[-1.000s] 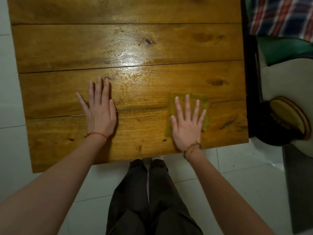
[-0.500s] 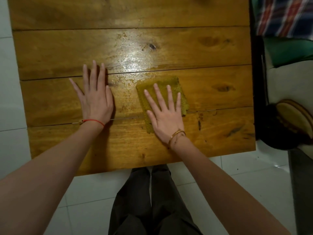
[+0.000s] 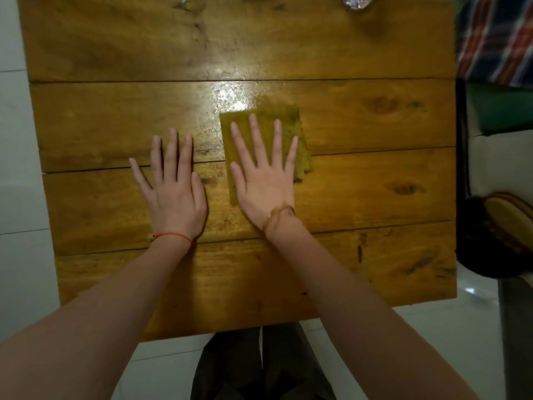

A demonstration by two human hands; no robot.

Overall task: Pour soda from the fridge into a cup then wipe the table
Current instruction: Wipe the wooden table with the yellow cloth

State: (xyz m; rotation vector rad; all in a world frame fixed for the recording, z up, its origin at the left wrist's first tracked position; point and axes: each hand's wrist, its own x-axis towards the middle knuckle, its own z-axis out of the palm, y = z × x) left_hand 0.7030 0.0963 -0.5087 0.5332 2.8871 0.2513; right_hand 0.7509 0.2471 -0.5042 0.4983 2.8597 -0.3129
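A wooden plank table [image 3: 375,183] fills the view. On its middle lies a flat yellow-green cloth [image 3: 291,116], with my right hand [image 3: 264,180] pressing it down, fingers straight and spread. My left hand [image 3: 173,192] rests flat on the bare wood just left of the cloth, fingers straight. A wet, shiny patch [image 3: 230,93] glints on the wood just beyond the cloth. No cup or soda is in view.
A crinkled silvery object [image 3: 356,1] pokes in at the table's far edge. Right of the table stand a dark round stool [image 3: 501,238], a green item [image 3: 501,108] and plaid fabric [image 3: 493,39]. White floor tiles [image 3: 17,168] lie to the left.
My right hand has pushed the cloth from the near right part of the table leftward and farther away, toward the wet patch. My left hand stays flat on the wood.
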